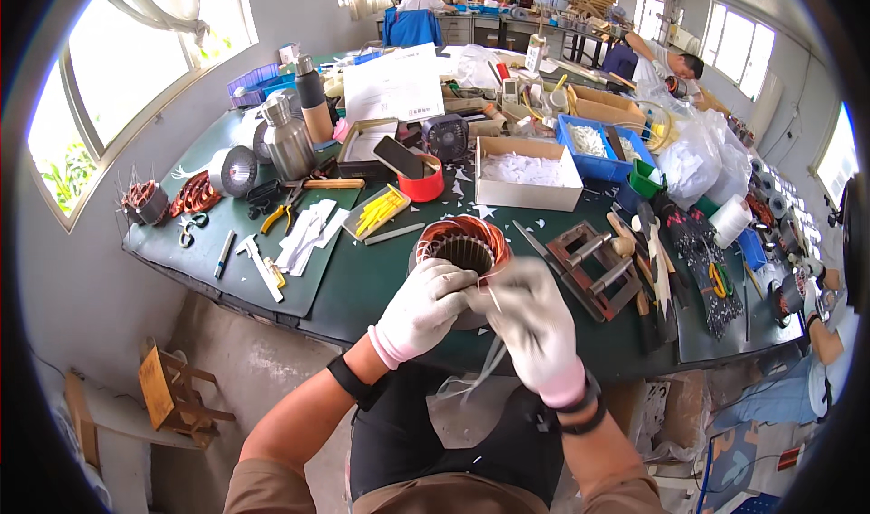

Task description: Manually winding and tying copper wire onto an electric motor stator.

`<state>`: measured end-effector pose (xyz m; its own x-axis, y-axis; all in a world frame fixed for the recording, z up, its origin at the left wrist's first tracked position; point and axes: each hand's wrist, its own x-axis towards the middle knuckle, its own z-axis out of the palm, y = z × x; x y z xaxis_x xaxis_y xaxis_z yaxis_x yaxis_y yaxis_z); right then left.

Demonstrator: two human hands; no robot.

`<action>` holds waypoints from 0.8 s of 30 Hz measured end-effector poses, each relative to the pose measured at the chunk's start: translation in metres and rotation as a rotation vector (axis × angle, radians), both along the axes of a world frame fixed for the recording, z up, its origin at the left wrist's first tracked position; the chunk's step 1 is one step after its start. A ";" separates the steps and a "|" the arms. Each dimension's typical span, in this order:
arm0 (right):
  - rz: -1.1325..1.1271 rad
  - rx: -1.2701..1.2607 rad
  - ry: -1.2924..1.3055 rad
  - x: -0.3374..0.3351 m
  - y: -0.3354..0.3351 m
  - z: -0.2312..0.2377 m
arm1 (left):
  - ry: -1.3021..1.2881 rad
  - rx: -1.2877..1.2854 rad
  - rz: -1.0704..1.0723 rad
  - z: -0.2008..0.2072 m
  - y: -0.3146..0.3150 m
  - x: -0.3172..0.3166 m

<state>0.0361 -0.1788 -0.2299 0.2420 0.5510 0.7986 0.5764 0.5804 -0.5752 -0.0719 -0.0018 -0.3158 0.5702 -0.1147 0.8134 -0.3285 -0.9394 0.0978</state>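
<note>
A motor stator (464, 227) stands at the near edge of the green table, with copper windings round its rim and a dark slotted bore. My left hand (419, 313), in a white glove with pink cuff, is closed at the stator's near left rim, fingertips pressed together. Close beside it, my right hand (535, 333), also gloved, is blurred by motion. Its fingers look pinched on a thin white cord (494, 298) at the near right rim. Translucent white strands (478, 373) hang below the hands over my lap. The fingers hide the stator's near side.
Left of the stator are a tray of yellow sticks (379, 211), paper strips (306, 240) and pliers (281, 213). Scissors (529, 238) and a metal-rod frame (594, 269) lie right. Behind stand a red tin (421, 186) and a carton (529, 197). Other people work farther off.
</note>
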 end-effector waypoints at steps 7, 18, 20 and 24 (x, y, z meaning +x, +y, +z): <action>0.204 -0.173 0.788 -0.012 -0.012 -0.070 | -0.012 -0.176 -0.069 -0.010 0.007 0.002; 0.165 -0.310 0.535 -0.003 -0.009 -0.099 | 0.186 -0.256 0.257 0.019 -0.031 0.010; 0.115 -0.309 0.478 -0.010 -0.013 -0.102 | 0.120 -0.262 0.357 0.015 -0.038 0.019; 0.069 -0.274 0.302 -0.009 -0.020 -0.124 | 0.078 -0.227 0.388 0.008 -0.039 0.028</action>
<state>0.0269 -0.1992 -0.3537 0.3979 0.7567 0.5188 0.3232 0.4136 -0.8512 -0.0437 -0.0407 -0.3083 0.5963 0.2957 0.7463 0.0603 -0.9436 0.3256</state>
